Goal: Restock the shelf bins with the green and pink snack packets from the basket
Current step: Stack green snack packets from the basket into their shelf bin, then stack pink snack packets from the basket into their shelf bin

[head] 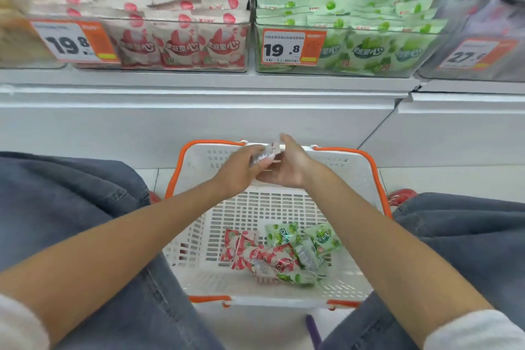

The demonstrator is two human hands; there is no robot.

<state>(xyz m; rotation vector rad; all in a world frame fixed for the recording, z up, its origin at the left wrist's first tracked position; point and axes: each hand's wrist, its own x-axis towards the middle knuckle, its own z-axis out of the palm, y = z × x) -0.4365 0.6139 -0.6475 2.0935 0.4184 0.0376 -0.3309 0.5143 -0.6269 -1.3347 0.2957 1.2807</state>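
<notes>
White perforated plastic forms the basket [270, 207], rimmed in orange, which stands on the floor between the knees. Crinkly pink packets [252, 254] and green packets [308, 241] lie heaped at its near end. Above its far end the left hand [241, 170] curls its fingers round a glossy packet [262, 157]. The right hand [287, 165] meets it, thumb raised; whether it grips cannot be told. Above, two clear rigid bins stand full, the pink bin [181, 67] left of the green bin [341, 72].

White slotted plastic basket [255, 207], orange-rimmed, sits lower centre; glossy film packets [281, 256] inside it; smooth clear plastic bins [184, 67] across the top carry paper price tags [292, 47]; matt blue denim cloth [71, 193] at left
</notes>
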